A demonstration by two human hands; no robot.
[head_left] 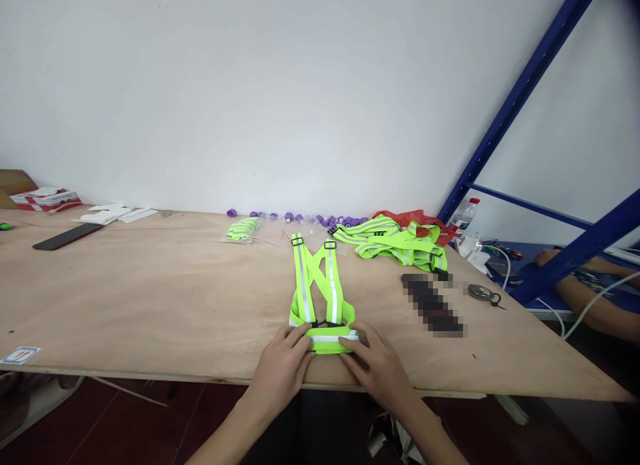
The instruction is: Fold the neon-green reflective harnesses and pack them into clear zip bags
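The left hand (284, 356) and right hand (379, 362), fingers parted but pinch unclear, touch the reflective harness (333, 293), its waistband (327, 340) seemingly gathered, its shoulder straps (304, 285) not yet folded.

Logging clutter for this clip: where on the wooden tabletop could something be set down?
The widest bare patch lies between the numbered sticker, dark flat bar and left hand. A smaller one lies between the reflective harness, right hand and pixelated dark object. Bunched reflective straps and red plastic crowd the back right.
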